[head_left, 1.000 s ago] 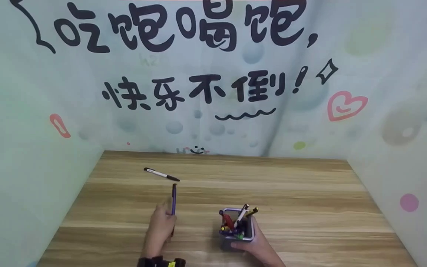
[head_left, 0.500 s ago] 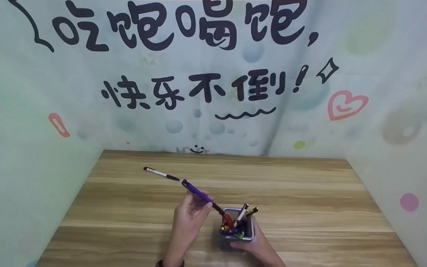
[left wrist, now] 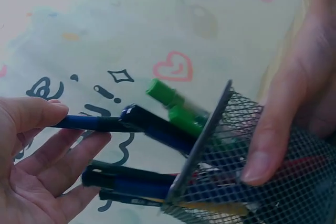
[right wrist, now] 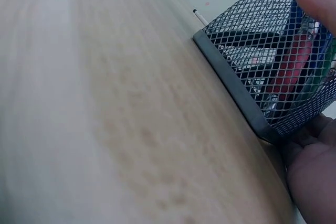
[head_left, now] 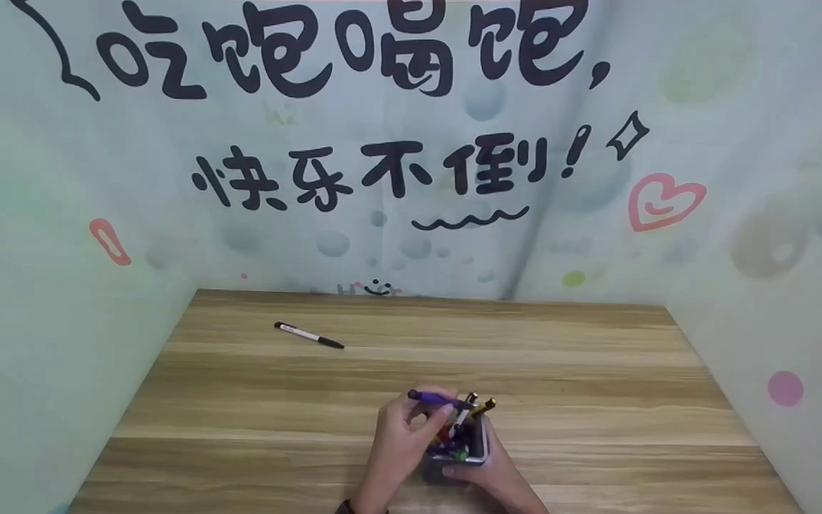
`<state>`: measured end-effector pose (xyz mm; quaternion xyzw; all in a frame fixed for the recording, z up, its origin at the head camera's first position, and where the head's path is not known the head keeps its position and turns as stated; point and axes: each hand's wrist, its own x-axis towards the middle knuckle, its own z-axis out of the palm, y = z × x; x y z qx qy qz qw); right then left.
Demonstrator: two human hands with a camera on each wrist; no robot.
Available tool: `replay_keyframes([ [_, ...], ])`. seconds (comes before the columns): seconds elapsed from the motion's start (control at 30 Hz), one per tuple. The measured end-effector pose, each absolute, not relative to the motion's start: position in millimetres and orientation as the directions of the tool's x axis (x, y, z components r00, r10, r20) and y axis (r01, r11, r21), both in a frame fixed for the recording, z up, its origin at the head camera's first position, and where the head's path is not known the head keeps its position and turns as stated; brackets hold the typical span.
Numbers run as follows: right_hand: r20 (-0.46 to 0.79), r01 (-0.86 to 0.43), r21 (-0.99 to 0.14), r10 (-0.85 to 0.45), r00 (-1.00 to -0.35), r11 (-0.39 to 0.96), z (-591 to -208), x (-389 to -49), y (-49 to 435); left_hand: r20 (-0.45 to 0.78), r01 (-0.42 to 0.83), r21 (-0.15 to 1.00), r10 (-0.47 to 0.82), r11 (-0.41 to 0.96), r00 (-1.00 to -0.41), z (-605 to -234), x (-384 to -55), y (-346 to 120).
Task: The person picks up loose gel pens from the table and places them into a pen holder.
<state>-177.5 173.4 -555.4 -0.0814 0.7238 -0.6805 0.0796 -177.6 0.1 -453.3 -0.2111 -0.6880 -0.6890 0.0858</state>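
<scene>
My left hand [head_left: 398, 439] pinches a blue-purple pen [head_left: 427, 397] between thumb and fingers, above the opening of a black mesh pen holder [head_left: 447, 472]. In the left wrist view the pen's dark end lies close to the pens in the holder; whether it touches them I cannot tell. My right hand [head_left: 500, 471] grips the holder's side, its thumb pressed on the mesh. Several pens stand inside, among them a green one [left wrist: 178, 114] and a red one [right wrist: 294, 64]. The left hand partly covers the holder's opening in the head view.
A white pen with black ends [head_left: 309, 335] lies on the wood-grain table [head_left: 561, 357], toward the back left. Behind the table hangs a pale printed backdrop [head_left: 382, 243], with pale walls at both sides.
My left hand has carried the blue-purple pen rightward to the pen holder, tilting it from upright to nearly level. The right hand and holder have stayed in place.
</scene>
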Motion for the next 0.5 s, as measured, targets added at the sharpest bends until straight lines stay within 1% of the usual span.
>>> replay_keyframes([
  [0.13,0.002,-0.013,-0.999,-0.227,-0.974,0.049,-555.7,-177.0,173.5,0.373,0.38,0.925,0.161,0.014,-0.914,-456.5,-179.3,7.9],
  [0.37,0.005,-0.014,-0.999,-0.231,-0.973,0.041,-556.9,-177.0,174.0,0.386,0.407,0.904,0.158,0.134,-0.909,-462.5,-181.4,14.6],
  [0.5,0.033,-0.04,-0.999,-0.252,-0.967,0.022,-557.6,-178.6,175.0,0.387,0.419,0.883,0.174,0.214,-0.905,-464.3,-180.7,15.6],
])
